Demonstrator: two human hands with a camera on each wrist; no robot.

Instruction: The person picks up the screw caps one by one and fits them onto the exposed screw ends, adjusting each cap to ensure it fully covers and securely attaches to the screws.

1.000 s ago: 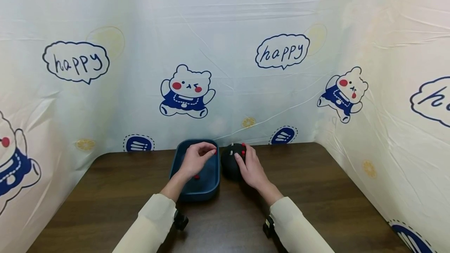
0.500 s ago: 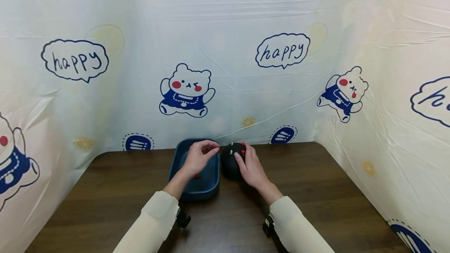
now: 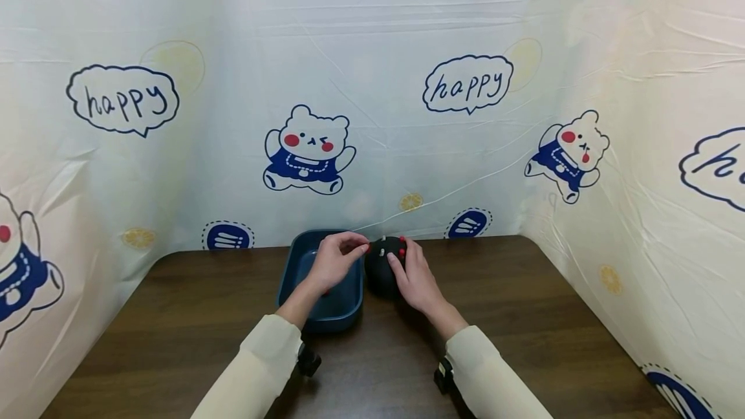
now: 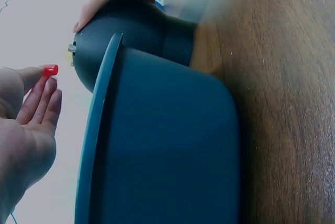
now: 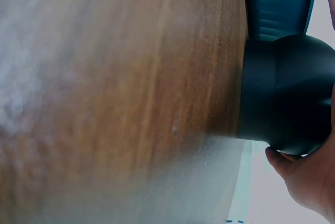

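My left hand (image 3: 333, 264) pinches a small red cap (image 4: 51, 70) between thumb and fingertips, over the right rim of a blue tray (image 3: 340, 323). Just right of the tray, a black dome-shaped object (image 3: 381, 278) stands on the table. From its top stick up short threaded metal studs (image 4: 72, 48), and red caps (image 3: 401, 252) sit near its right side. My right hand (image 3: 420, 282) grips the dome from the right, thumb at the front and fingers around the far side. In the left wrist view the held cap is close to a stud but apart from it.
Inside the tray a red piece (image 3: 327, 292) shows partly, behind my left wrist. The brown wooden table (image 3: 512, 328) reaches back to a white printed curtain (image 3: 384, 115), which also encloses both sides.
My left hand has moved right with the red cap, from over the tray to beside the top of the black dome. The right hand and the dome have stayed in place.
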